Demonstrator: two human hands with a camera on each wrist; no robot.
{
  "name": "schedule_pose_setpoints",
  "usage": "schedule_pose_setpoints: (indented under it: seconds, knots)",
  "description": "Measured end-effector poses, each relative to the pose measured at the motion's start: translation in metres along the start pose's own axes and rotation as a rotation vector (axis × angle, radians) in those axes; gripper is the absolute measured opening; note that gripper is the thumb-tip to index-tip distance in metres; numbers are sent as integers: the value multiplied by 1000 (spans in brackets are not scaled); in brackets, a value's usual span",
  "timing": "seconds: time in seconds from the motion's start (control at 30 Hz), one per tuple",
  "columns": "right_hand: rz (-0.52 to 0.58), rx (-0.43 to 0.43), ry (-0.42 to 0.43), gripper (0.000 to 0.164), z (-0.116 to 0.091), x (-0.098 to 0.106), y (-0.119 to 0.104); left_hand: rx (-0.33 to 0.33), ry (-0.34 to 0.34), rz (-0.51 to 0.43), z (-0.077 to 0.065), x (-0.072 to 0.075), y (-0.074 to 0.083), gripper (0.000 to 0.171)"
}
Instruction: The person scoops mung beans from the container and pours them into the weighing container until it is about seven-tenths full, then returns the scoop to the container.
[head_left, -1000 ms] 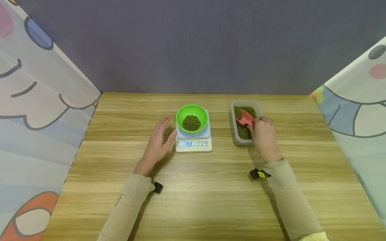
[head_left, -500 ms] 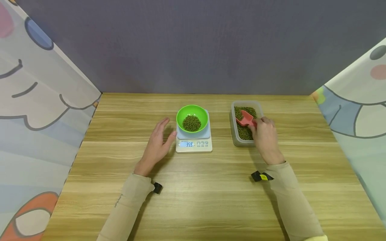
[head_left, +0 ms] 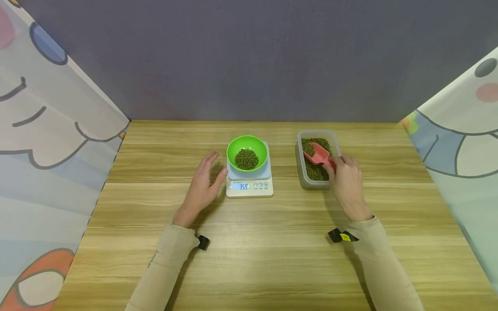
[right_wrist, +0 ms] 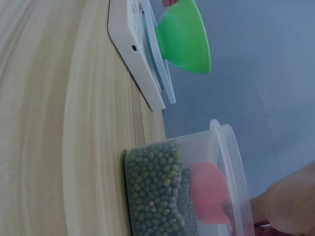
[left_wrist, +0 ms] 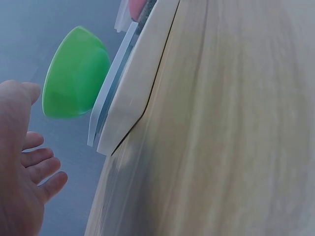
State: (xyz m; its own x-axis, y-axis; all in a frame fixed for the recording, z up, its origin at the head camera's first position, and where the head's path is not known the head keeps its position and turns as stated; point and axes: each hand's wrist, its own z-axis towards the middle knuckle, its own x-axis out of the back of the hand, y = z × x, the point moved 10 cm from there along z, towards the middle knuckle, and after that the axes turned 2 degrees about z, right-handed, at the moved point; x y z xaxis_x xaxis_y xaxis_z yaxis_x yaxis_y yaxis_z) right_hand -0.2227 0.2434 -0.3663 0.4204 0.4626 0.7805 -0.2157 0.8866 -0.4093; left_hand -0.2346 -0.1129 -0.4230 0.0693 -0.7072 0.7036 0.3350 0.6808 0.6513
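Observation:
My right hand pinches the handle of a red scoop, whose bowl lies over the mung beans inside a clear plastic container. Through the container's wall, the right wrist view shows the scoop above the beans. A green bowl with a small heap of mung beans stands on a white kitchen scale; its display reads 35.9. My left hand is beside the scale's left edge, fingers extended, holding nothing. In the left wrist view its fingers are apart from the green bowl.
The wooden table meets a grey panel at its back edge. Printed cartoon cloths hang at the left and right sides. The scale and the container stand apart, with bare tabletop between them.
My right hand has shifted slightly right and toward me, and the scoop has slid a little the same way in the container. My left hand stays put; the display still reads 35.9.

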Motion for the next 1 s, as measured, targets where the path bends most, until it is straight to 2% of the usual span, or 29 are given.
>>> schedule_pose_setpoints:
  seconds: [1.0]
  knots:
    - [31, -7, 54, 25, -5, 15, -3, 7, -4, 17, -2, 1, -1, 67]
